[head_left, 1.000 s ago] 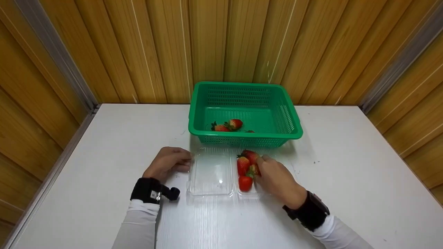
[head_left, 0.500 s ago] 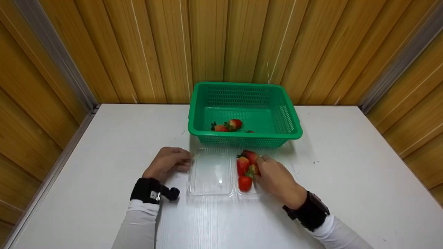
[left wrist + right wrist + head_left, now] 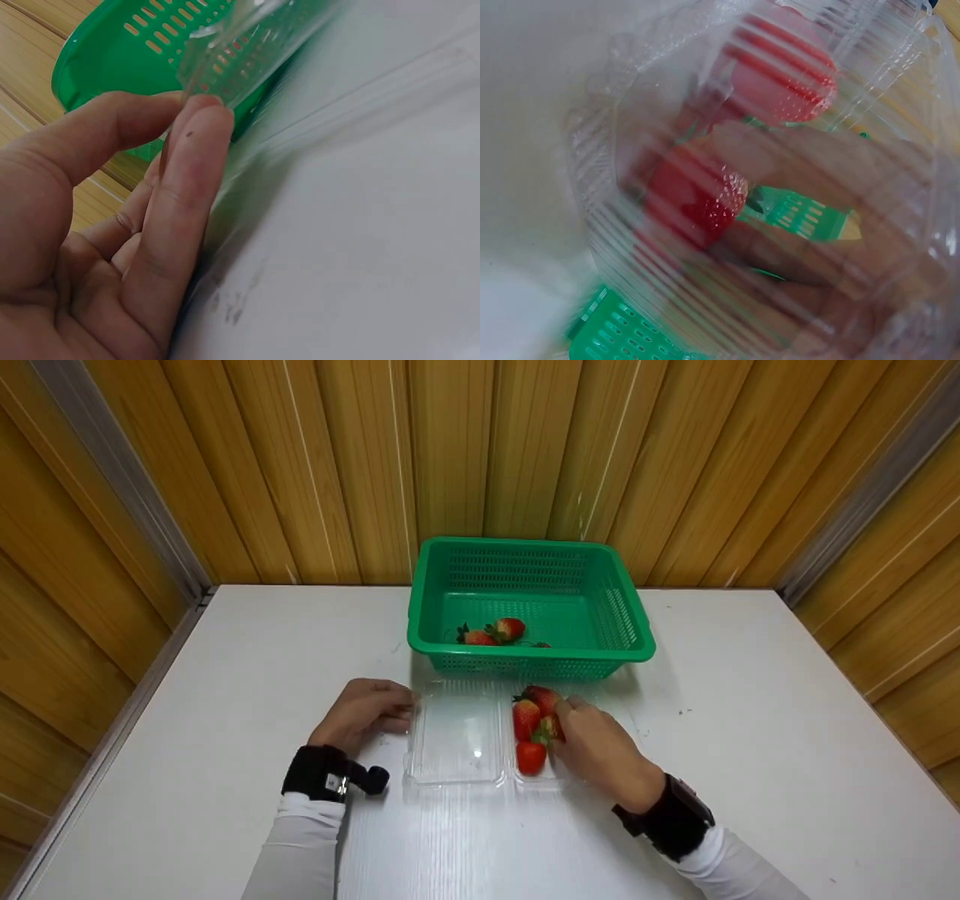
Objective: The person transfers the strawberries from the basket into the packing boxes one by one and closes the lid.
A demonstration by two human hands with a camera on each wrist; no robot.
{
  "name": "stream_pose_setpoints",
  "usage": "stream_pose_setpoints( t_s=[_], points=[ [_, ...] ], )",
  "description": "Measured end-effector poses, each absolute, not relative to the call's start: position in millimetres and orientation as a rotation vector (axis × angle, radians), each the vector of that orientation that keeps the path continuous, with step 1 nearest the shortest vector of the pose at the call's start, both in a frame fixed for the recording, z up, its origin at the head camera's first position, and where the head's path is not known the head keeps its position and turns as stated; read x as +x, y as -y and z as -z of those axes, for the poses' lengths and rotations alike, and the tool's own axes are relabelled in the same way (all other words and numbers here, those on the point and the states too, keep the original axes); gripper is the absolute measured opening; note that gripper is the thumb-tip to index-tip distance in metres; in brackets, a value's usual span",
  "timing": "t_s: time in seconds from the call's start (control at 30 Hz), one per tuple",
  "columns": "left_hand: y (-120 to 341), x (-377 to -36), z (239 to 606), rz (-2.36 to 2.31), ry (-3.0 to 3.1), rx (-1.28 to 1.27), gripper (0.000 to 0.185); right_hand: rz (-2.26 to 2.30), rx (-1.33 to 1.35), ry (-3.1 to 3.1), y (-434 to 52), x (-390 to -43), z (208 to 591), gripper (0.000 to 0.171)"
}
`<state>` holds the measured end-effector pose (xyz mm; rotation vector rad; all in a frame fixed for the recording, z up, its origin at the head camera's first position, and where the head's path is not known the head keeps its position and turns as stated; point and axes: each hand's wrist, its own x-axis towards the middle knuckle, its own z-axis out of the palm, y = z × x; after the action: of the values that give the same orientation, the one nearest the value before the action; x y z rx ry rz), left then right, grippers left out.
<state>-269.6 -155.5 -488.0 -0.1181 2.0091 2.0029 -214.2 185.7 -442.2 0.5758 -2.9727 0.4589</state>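
A clear plastic clamshell box (image 3: 459,735) lies unfolded on the white table. My left hand (image 3: 365,711) pinches the outer edge of its left half between thumb and forefinger, as the left wrist view shows up close. Several strawberries (image 3: 531,757) sit in the right half. Over that half reaches my right hand (image 3: 600,746), its fingers down among the fruit. Through the clear wall in the right wrist view, thumb and fingers pinch a red strawberry (image 3: 694,199), with another strawberry (image 3: 784,67) beside it. The right fingertips are partly hidden in the head view.
Just behind the box stands a green perforated basket (image 3: 525,655), with a few strawberries (image 3: 511,629) near its front wall. Wood-patterned panels (image 3: 517,450) close off the back and both sides of the table (image 3: 750,697).
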Motion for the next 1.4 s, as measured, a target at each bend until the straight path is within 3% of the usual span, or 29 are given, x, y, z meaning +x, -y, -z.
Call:
stream_pose_setpoints(
  t_s=[0.5, 0.8, 1.4],
  points=[
    [154.9, -271.2, 489.4, -2.019, -1.987, -0.159, 0.021, -0.495, 0.552, 3.004, -185.4, -214.1, 439.6, 0.031],
    [153.9, -269.4, 488.2, -2.066, -1.950, -0.150, 0.023, -0.503, 0.564, 2.998, -185.4, -211.3, 435.2, 0.020],
    [155.0, -270.0, 488.7, -2.022, -2.010, -0.129, 0.022, -0.570, 0.597, 2.981, -185.3, -211.2, 426.6, 0.026]
  ],
)
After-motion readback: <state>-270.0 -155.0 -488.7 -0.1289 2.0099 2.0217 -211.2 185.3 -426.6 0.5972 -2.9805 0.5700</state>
